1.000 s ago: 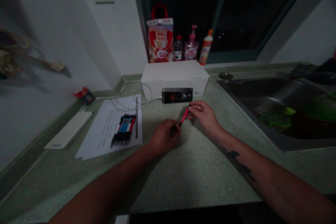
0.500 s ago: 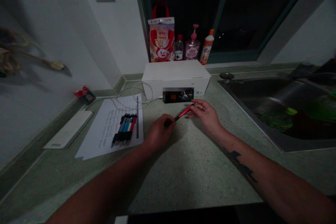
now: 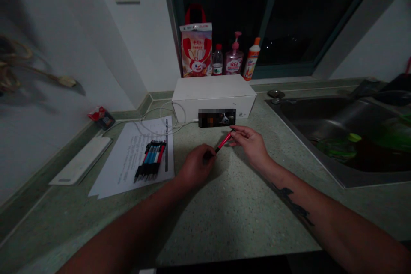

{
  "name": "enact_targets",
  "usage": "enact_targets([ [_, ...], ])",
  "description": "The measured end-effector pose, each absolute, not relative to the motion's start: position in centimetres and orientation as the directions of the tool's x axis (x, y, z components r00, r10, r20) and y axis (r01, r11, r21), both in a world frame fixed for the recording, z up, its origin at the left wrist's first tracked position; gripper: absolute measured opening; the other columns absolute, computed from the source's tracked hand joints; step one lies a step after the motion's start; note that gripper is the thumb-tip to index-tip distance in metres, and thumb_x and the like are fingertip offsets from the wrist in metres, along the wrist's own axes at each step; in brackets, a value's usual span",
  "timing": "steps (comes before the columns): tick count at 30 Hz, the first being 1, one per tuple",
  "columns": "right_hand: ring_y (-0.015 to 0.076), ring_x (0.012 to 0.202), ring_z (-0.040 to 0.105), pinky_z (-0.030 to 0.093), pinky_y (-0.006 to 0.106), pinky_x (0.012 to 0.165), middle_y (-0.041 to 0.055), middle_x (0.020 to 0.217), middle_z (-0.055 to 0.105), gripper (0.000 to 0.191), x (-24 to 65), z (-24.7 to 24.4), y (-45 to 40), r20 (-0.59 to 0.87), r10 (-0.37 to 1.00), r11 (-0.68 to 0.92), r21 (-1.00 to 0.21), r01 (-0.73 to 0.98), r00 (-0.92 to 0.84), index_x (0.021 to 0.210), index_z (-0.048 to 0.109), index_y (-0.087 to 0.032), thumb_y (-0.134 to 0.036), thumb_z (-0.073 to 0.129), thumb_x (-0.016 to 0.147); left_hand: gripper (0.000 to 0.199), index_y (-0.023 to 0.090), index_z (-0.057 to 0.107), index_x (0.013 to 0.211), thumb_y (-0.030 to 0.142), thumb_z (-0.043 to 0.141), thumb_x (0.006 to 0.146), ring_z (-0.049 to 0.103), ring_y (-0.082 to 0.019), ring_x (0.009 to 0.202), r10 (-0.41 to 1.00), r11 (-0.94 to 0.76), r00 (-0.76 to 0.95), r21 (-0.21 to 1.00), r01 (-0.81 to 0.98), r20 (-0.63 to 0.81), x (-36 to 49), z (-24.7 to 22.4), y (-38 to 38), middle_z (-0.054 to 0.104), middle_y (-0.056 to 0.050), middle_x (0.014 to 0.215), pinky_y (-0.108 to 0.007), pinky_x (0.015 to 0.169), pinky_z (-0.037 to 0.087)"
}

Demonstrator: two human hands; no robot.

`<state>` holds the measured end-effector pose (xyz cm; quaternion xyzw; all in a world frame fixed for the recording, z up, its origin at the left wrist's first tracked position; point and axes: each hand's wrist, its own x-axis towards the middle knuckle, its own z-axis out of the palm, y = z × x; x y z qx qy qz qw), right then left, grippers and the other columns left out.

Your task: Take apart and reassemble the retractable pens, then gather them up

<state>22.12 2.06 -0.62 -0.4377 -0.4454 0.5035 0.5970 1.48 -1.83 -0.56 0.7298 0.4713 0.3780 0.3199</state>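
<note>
My left hand [image 3: 195, 167] and right hand [image 3: 250, 145] seem, in this dim view, to pinch a red pen [image 3: 224, 142] between them; a bundle of pens [image 3: 150, 160] lies untouched on a paper sheet [image 3: 126, 158] at lower left.

A: Pen [image 3: 224, 142] colour?
B: Red, dark tip.
A: Pen bunch [image 3: 150, 160] on left?
B: Black, blue, red stripes.
A: Counter [image 3: 237, 222]?
B: Green w/ speckles.
A: Far bag [image 3: 195, 49]?
B: Red & white.
A: Tattoo [image 3: 290, 205]?
B: Dark, blotchy.
</note>
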Motion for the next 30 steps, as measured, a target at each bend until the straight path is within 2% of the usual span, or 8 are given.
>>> enact_targets([
  [7, 0.0182, 0.073, 0.073, 0.064, 0.036, 0.070, 0.0006, 0.082, 0.076, 0.041, 21.3, 0.5, 1.3, 0.032, 0.998, 0.047, -0.934, -0.353, 0.048, 0.107, 0.070, -0.023, -0.036, 0.087, 0.072, 0.005, 0.019, 0.067, 0.091, 0.016, 0.065, 0.087, 0.066, -0.017, 0.080, 0.893, -0.420, 0.355, 0.796, 0.436, 0.277, 1.5, -0.8, -2.0, 0.070, -0.003, 0.088, -0.029, 0.076, 0.053],
  [11, 0.0166, 0.070, 0.071, 0.063, 0.033, 0.068, 0.0001, 0.077, 0.072, 0.028, 21.4, 1.3, 1.3, -0.068, 0.996, -0.035, -0.877, -0.478, 0.052, 0.100, 0.070, -0.021, -0.025, 0.079, 0.074, 0.023, 0.021, 0.068, 0.113, 0.022, 0.065, 0.090, 0.068, -0.019, 0.090, 0.853, -0.479, 0.417, 0.787, 0.390, 0.313, 1.3, -1.0, -2.2, 0.074, -0.006, 0.105, -0.034, 0.084, 0.055],
  [13, 0.0113, 0.057, 0.061, 0.055, 0.024, 0.054, -0.0031, 0.071, 0.066, 0.028, 21.9, 1.8, 1.4, -0.105, 0.992, -0.055, -0.854, -0.518, 0.066, 0.102, 0.069, -0.020, -0.021, 0.073, 0.074, 0.031, 0.022, 0.065, 0.122, 0.023, 0.064, 0.091, 0.068, -0.019, 0.090, 0.863, -0.470, 0.388, 0.792, 0.388, 0.322, 1.2, -1.1, -2.1, 0.074, -0.006, 0.109, -0.035, 0.087, 0.056],
  [15, 0.0072, 0.047, 0.048, 0.038, 0.016, 0.039, -0.0054, 0.068, 0.061, 0.035, 22.4, 2.2, 1.5, -0.130, 0.990, -0.082, -0.849, -0.522, 0.057, 0.109, 0.069, -0.021, -0.019, 0.069, 0.074, 0.032, 0.022, 0.064, 0.124, 0.023, 0.062, 0.091, 0.068, -0.018, 0.089, 0.871, -0.461, 0.373, 0.794, 0.396, 0.320, 1.0, -1.2, -2.0, 0.074, -0.006, 0.108, -0.036, 0.087, 0.057],
  [17, 0.0062, 0.045, 0.041, 0.025, 0.015, 0.035, -0.0061, 0.068, 0.060, 0.044, 22.8, 2.6, 1.5, -0.135, 0.990, -0.100, -0.856, -0.507, 0.034, 0.119, 0.068, -0.024, -0.019, 0.069, 0.075, 0.033, 0.021, 0.063, 0.124, 0.022, 0.060, 0.091, 0.068, -0.018, 0.087, 0.873, -0.459, 0.371, 0.791, 0.404, 0.317, 0.8, -1.3, -1.8, 0.074, -0.006, 0.106, -0.036, 0.086, 0.057],
  [21, 0.0063, 0.046, 0.040, 0.021, 0.015, 0.036, -0.0054, 0.072, 0.060, 0.049, 23.1, 3.0, 1.2, -0.114, 0.993, -0.100, -0.863, -0.495, -0.002, 0.124, 0.066, -0.025, -0.025, 0.074, 0.076, 0.032, 0.020, 0.065, 0.123, 0.024, 0.057, 0.092, 0.069, -0.019, 0.087, 0.876, -0.444, 0.392, 0.788, 0.428, 0.281, 0.8, -1.5, -1.7, 0.075, -0.006, 0.103, -0.036, 0.085, 0.057],
  [27, 0.0053, 0.046, 0.036, 0.017, 0.014, 0.036, -0.0055, 0.072, 0.059, 0.040, 23.1, 2.5, 1.2, -0.098, 0.995, -0.095, -0.853, -0.513, -0.022, 0.107, 0.067, -0.023, -0.028, 0.081, 0.071, 0.029, 0.019, 0.068, 0.119, 0.026, 0.056, 0.092, 0.071, -0.021, 0.091, 0.889, -0.410, 0.388, 0.802, 0.435, 0.244, 0.9, -1.4, -1.9, 0.076, -0.007, 0.102, -0.037, 0.087, 0.058],
  [30, 0.0054, 0.046, 0.036, 0.017, 0.014, 0.035, -0.0056, 0.072, 0.059, 0.041, 23.1, 2.5, 1.3, -0.088, 0.996, -0.086, -0.853, -0.514, -0.021, 0.108, 0.067, -0.024, -0.030, 0.082, 0.070, 0.028, 0.020, 0.068, 0.117, 0.026, 0.056, 0.092, 0.073, -0.021, 0.089, 0.894, -0.401, 0.379, 0.807, 0.434, 0.239, 1.0, -1.2, -2.0, 0.077, -0.007, 0.102, -0.038, 0.084, 0.058],
])
